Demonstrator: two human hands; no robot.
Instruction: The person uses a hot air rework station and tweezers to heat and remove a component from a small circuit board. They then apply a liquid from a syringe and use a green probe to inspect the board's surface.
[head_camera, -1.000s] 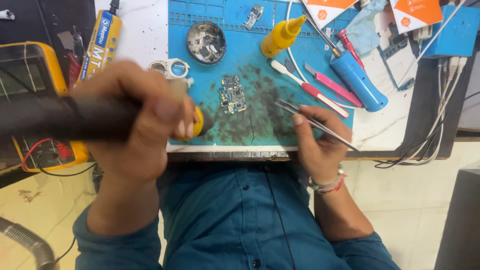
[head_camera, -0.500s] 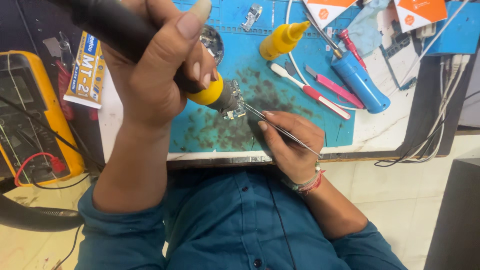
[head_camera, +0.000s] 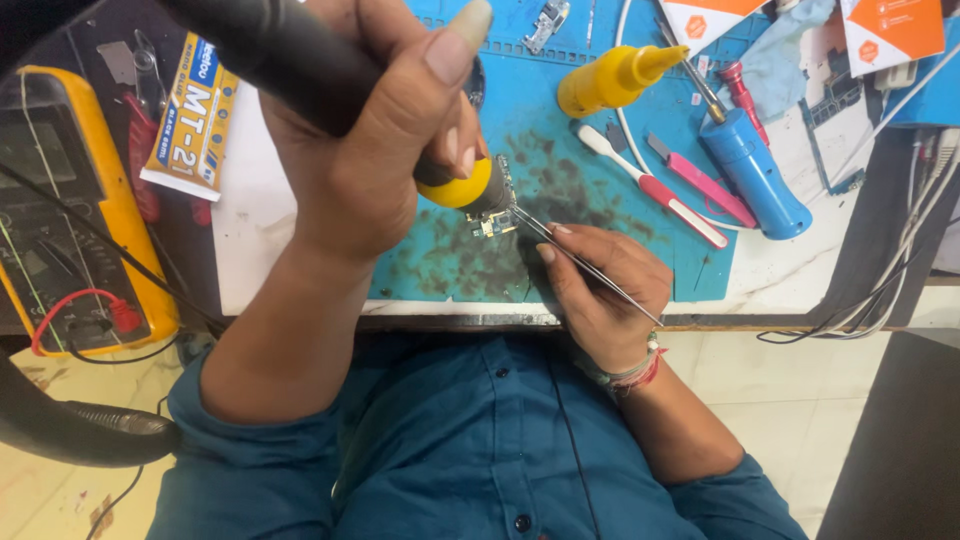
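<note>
A small circuit board (head_camera: 492, 215) lies on the stained blue work mat (head_camera: 590, 250), right at the point where the two grips meet. The left hand (head_camera: 375, 150) is closed in a full grip round the black handle of a hot-air rework tool (head_camera: 330, 85); the tool's yellow collar and metal nozzle stick out just beyond the fingers and sit over the board, so close that I cannot tell whether the nozzle touches it. The right hand (head_camera: 600, 290) pinches a pair of thin metal tweezers (head_camera: 580, 262) between thumb and fingers; their tips reach up and left from this grip to the board's edge, just under the nozzle.

Beyond the right grip, further up the mat, lie a white-and-red toothbrush (head_camera: 650, 185) and a pink-handled blade tool (head_camera: 700, 182), side by side and slanted. Further out stand a yellow squeeze bottle (head_camera: 610, 80) lying on its side and a blue cylindrical tool (head_camera: 755, 170). A white cable (head_camera: 622, 60) runs past the bottle.

On the far side of the left grip, near the wrist, a yellow-and-white packet (head_camera: 190, 120) rests on the table (head_camera: 250, 250), and past it a yellow multimeter (head_camera: 65, 200) with a red lead. A bundle of wires (head_camera: 880, 290) hangs off the table's edge, well away from the right grip. Below both hands shows the person's blue shirt (head_camera: 470, 450).
</note>
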